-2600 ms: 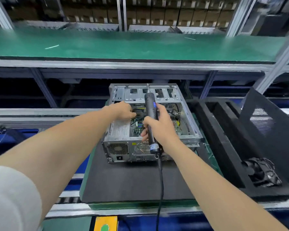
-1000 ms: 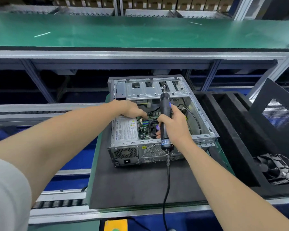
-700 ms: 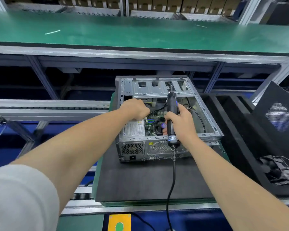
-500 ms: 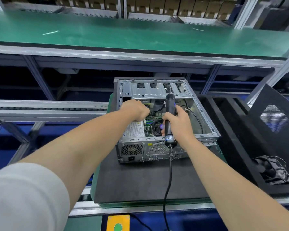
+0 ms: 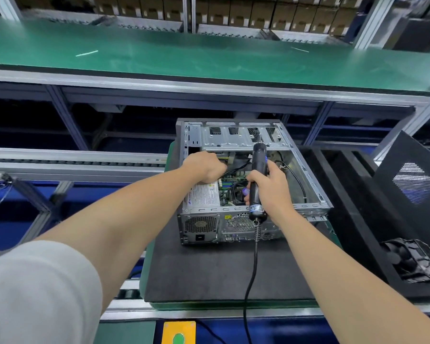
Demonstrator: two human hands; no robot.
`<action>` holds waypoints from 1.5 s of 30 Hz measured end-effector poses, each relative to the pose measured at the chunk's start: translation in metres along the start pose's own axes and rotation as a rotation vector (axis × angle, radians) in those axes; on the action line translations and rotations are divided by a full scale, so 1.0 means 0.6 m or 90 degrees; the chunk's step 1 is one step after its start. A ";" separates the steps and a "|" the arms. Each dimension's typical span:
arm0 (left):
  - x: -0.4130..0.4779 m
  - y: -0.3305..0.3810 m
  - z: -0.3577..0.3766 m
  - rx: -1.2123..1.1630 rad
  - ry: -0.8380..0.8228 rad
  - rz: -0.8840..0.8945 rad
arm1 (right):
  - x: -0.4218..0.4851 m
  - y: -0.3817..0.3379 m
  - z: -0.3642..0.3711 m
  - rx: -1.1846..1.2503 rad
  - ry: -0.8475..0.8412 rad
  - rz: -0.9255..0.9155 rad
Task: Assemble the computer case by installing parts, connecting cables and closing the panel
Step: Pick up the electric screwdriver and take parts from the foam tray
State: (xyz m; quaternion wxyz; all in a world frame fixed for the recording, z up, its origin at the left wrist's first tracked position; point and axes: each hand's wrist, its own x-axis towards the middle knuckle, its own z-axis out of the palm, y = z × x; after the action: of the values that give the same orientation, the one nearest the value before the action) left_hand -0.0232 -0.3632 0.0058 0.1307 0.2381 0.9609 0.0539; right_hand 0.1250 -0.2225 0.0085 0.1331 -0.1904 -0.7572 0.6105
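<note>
1. Inside the open silver metal computer case (image 5: 236, 139), at its far-left corner, the left hand (image 5: 205, 166) lies knuckles up with its fingers curled under, just beyond the silver labelled power supply (image 5: 204, 194).
2. A thin black cable (image 5: 236, 168) runs out from under that hand. Whether the fingers pinch it cannot be told.
3. Half a second ago the left hand sat the same way. A second ago its fingers reached out towards the wiring rather than being balled.
4. Just right of it, the right hand (image 5: 273, 188) is wrapped round the black cylindrical electric screwdriver (image 5: 258, 167), as in every earlier frame. The bit points away over the case's far plate.
5. The screwdriver's black cord (image 5: 252, 274) hangs from its near end across the black foam pad (image 5: 209, 274).
6. The case stands on that pad under both hands, its place there unchanged.
7. Well right of the right hand, a black perforated side panel (image 5: 412, 180) leans, off the case, with a black fan (image 5: 412, 264) lying near it.
</note>
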 end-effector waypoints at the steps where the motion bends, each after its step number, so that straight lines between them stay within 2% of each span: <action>1: 0.000 0.000 0.000 0.005 0.004 0.008 | 0.000 0.000 0.000 -0.003 0.002 -0.002; 8: 0.001 0.004 0.008 -0.013 0.106 -0.020 | -0.002 -0.005 0.001 -0.035 -0.006 0.021; 13: -0.029 0.000 0.011 0.064 0.221 0.050 | -0.011 -0.013 0.000 -0.038 -0.006 0.025; 15: -0.047 -0.016 0.006 0.037 0.167 0.082 | -0.013 -0.016 0.000 -0.043 -0.008 0.027; 17: -0.072 -0.042 -0.009 0.006 0.048 0.146 | -0.014 -0.019 0.000 -0.047 -0.012 0.032; 20: -0.108 -0.071 -0.032 0.125 -0.067 0.209 | -0.018 -0.022 0.001 -0.049 -0.024 0.046; 24: -0.130 -0.063 -0.035 0.226 -0.169 0.176 | -0.021 -0.026 0.000 -0.053 -0.029 0.054; 27: -0.134 -0.054 -0.030 0.290 -0.113 0.199 | -0.022 -0.028 0.002 -0.057 -0.033 0.060; 30: -0.138 -0.063 -0.027 0.290 -0.045 0.249 | -0.022 -0.030 0.001 -0.060 -0.041 0.060; 35: -0.133 -0.068 -0.023 0.275 -0.042 0.256 | -0.017 -0.026 0.000 -0.065 -0.041 0.054; 38: -0.140 -0.069 -0.038 0.156 -0.084 0.206 | -0.014 -0.028 0.004 -0.042 -0.049 0.059; 42: -0.160 -0.037 -0.051 -0.271 -0.120 0.180 | 0.000 -0.056 0.034 0.126 -0.039 0.124; 45: -0.176 -0.004 -0.033 -0.489 -0.055 0.164 | 0.000 -0.094 0.061 0.186 -0.040 0.134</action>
State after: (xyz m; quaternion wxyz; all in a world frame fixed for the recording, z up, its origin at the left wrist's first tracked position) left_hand 0.0602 -0.4162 0.0485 0.2428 0.2924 0.8268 0.4147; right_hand 0.1020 -0.2652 0.0556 0.0712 -0.2280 -0.6401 0.7302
